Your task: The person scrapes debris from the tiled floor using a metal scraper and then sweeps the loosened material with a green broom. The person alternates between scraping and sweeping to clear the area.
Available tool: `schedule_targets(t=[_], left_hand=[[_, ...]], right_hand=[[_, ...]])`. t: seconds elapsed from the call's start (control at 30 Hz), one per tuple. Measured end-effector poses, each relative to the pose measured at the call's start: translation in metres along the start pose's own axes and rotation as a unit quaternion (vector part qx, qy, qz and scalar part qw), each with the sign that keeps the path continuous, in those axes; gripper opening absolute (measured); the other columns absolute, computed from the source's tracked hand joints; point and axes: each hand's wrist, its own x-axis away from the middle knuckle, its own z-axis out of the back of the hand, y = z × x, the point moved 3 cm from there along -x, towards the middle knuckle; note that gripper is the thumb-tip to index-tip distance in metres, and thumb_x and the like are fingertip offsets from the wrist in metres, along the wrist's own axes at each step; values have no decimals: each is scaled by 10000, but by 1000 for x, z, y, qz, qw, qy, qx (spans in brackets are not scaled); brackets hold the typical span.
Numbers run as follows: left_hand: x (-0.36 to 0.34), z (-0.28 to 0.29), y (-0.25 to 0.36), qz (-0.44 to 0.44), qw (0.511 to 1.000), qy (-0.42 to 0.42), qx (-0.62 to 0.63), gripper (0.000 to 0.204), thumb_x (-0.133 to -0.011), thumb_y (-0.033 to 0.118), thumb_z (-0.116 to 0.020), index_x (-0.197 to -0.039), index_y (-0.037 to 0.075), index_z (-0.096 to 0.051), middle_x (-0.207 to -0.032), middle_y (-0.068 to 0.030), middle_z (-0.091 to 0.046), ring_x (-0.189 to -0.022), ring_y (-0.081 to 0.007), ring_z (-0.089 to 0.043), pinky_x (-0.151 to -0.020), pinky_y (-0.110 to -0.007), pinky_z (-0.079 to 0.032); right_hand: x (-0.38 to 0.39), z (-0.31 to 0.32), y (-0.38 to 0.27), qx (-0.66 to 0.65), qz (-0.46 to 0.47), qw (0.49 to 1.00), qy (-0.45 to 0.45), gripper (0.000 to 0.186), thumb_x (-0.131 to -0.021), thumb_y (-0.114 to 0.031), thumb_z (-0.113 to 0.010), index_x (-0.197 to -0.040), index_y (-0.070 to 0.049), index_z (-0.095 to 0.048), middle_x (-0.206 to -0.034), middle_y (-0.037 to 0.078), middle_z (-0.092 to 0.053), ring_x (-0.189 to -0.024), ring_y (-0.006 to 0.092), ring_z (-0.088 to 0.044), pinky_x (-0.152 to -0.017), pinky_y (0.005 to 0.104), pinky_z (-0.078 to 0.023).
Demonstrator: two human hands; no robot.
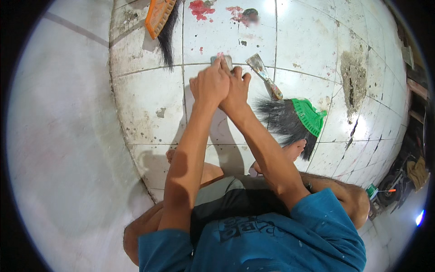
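White floor tiles are lying dirty, with dark lines between them and red paint spots showing near the top. A grey broken patch is sitting on the right. Bright light is shining off the smooth pale floor on the left.

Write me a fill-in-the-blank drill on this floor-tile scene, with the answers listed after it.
1. Both hands, the left hand and the right hand, press one small grey block onto the ____ floor.
2. The brush beside the right forearm has a ____ plastic handle.
3. The brush at the top has an ____ handle.
4. The putty knife lies to the ____ of the hands.

Missing words: tiled; green; orange; right
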Motion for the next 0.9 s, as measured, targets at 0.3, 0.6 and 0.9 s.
schedule_targets(t=[0.3,0.6,0.9], left_hand=[[1,-12,-4,-14,999,39,25,498,-1061,326,-438,-1466,212,-704,-1170,-235,-800,-1133,-446,-754,-1056,-622,-469],[0,-9,-1,0,1000,10,26,524,-1073,351,-432,-1515,198,-665,-1217,-224,-792,-1197,-442,-730,-1058,-629,-467],[9,-18,9,7,998,8,60,509,-1067,330,-424,-1466,173,-698,-1198,-255,-791,-1177,-450,-739,-1088,-616,-452]], right_hand=[[-1,2,1,-11,-3,1000,-1,648,-927,-444,-698,-1481,-111,-654,-1653,97,-550,-1209,380,-549,-988,589,-366],[-2,3,-1,21,-7,999,-24,677,-935,-434,-691,-1520,-100,-620,-1666,110,-538,-1229,371,-548,-1008,582,-358],[8,1,19,34,8,999,1,678,-932,-471,-696,-1522,-144,-633,-1664,81,-538,-1296,425,-523,-1050,635,-358]])
